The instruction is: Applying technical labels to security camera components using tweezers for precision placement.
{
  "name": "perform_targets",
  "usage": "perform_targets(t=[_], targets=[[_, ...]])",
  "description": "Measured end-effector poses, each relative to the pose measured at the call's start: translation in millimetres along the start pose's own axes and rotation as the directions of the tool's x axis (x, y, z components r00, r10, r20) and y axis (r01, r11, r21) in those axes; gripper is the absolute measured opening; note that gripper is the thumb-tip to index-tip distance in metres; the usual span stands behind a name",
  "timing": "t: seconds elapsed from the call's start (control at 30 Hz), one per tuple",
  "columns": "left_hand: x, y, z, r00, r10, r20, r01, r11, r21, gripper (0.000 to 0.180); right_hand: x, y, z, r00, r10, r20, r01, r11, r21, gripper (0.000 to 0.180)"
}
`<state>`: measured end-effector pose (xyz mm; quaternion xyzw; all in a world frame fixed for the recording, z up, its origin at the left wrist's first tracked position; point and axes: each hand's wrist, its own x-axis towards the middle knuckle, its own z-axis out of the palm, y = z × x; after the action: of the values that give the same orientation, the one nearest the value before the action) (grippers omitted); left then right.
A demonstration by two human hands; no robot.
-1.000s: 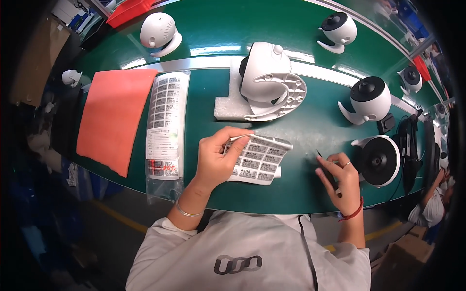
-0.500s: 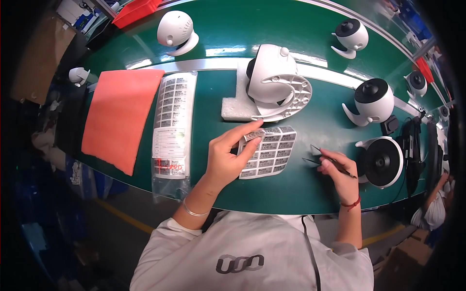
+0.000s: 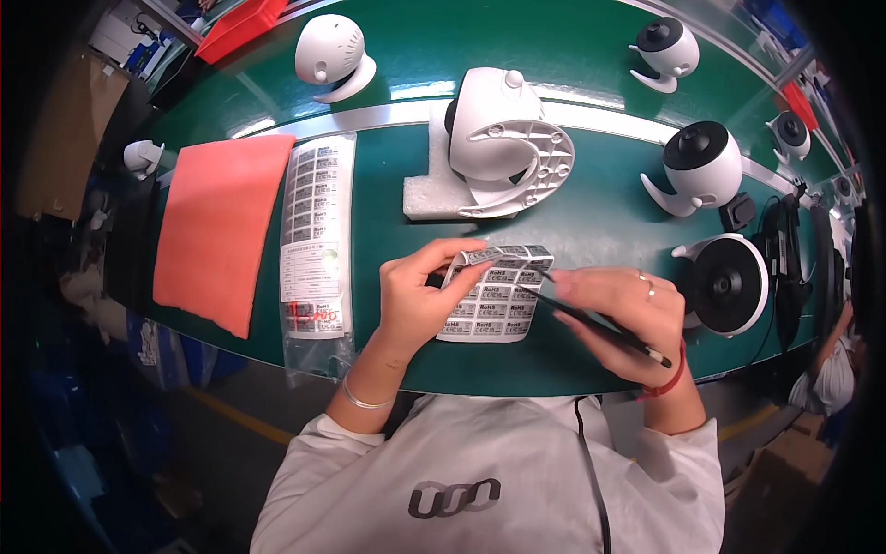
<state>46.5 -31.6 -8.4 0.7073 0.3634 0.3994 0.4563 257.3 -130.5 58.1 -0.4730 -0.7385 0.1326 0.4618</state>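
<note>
My left hand (image 3: 426, 288) pinches the left side of a label sheet (image 3: 489, 314) printed with rows of small grey labels. The sheet's top edge curls over toward me. Dark tweezers (image 3: 604, 323) are gripped in my right hand (image 3: 628, 319), their tips close to the sheet's upper right corner; whether they touch a label I cannot make out. Just beyond the sheet, a round white device (image 3: 506, 129) lies tipped over, its curved stand with a ribbed underside facing me. A white foam block (image 3: 441, 198) supports it from the left.
Left lie a pink foam sheet (image 3: 217, 231) and a bagged label stack (image 3: 314, 212). More white round devices with black tops stand right, one (image 3: 706, 166) upright and one (image 3: 724, 284) nearer. Another device (image 3: 332, 55) and a red tray (image 3: 238, 30) sit at the back.
My right hand has moved left with the tweezers, bringing them from the bare table to the label sheet's right edge. My left hand still holds the sheet.
</note>
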Motion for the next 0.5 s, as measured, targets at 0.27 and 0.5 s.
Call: perform_targets(t=[0.27,0.5], targets=[[0,2,-2,0.992,0.091,0.087,-0.098,0.992,0.083,0.028,13,12,11,0.997,-0.069,0.045,0.069,0.998,-0.001,0.031],[3,-2,-4,0.967,0.169,0.191,-0.188,0.978,0.086,0.069,18,17,2,0.998,0.042,-0.052,-0.041,0.999,0.024,0.033]])
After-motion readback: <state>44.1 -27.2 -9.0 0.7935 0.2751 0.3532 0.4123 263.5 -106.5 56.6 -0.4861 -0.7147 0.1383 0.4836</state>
